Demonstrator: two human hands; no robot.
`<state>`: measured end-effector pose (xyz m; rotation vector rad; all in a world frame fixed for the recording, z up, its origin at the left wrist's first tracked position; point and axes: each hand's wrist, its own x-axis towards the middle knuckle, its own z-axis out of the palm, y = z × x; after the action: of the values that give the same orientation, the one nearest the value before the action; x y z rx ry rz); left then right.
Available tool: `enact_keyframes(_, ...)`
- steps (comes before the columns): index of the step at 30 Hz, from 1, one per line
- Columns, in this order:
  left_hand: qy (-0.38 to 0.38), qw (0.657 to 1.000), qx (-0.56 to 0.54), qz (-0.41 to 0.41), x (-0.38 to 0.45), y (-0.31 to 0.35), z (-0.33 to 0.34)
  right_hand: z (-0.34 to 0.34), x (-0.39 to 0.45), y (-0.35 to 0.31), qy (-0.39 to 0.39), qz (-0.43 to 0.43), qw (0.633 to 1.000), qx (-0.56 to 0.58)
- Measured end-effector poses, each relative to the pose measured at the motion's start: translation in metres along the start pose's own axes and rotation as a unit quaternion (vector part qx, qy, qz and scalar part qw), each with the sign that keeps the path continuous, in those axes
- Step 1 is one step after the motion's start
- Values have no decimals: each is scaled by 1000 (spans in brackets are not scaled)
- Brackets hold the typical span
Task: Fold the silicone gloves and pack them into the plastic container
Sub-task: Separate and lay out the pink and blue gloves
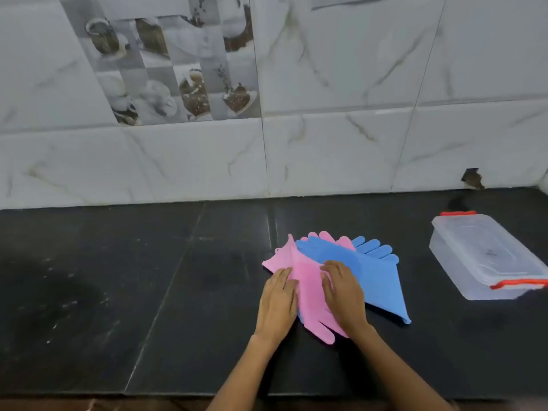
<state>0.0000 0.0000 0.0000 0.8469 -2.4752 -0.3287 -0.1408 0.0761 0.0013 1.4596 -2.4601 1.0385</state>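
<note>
Fingers of left hand (pixel 277 298) and right hand (pixel 344 292) lie flat, extended, pressing the pink glove (pixel 308 280): folding stage. Next: crease, then carry toward container (pixel 486 256), 3 o'clock.

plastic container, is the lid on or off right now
On. The clear lid sits flat on the plastic container, red clips at both ends; no gloves inside.

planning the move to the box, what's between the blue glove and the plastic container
Nothing: in the head view, only bare black countertop separates the blue glove from the lidded plastic container, which stands to its right.
</note>
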Motion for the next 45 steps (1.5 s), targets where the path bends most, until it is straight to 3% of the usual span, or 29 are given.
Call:
enact_keyframes(5,-40,999,-26,5,43,-48,-3,15,26,14,-78,16,995,-57)
enact_keyframes(10,-61,997,-20,38,76,-85,6,22,36,18,-76,28,993,-90)
enact_keyframes(18,-95,982,-131,-100,95,-112,24,22,44,6,-56,62,994,-66)
enact_keyframes(25,-56,972,-156,-165,91,-117,8,18,53,-1,-43,65,996,-32)
enact_keyframes(30,10,976,-128,-176,57,-142,-33,30,85,-17,-36,-5,999,-30)
enact_keyframes(34,30,971,-90,-220,16,-153,-67,72,132,-51,-91,-99,989,-66)
enact_keyframes(36,11,969,-85,-234,-3,-152,-75,98,152,-76,-113,-153,979,-77)
enact_keyframes(40,-122,947,-88,-285,-30,-142,-74,136,157,-118,-118,-245,961,-46)
enact_keyframes(42,-136,947,-66,-284,-30,-143,-73,147,147,-121,-121,-221,967,-42)
enact_keyframes(45,-58,966,-30,-250,-10,-154,-68,146,125,-103,-138,-87,984,-71)
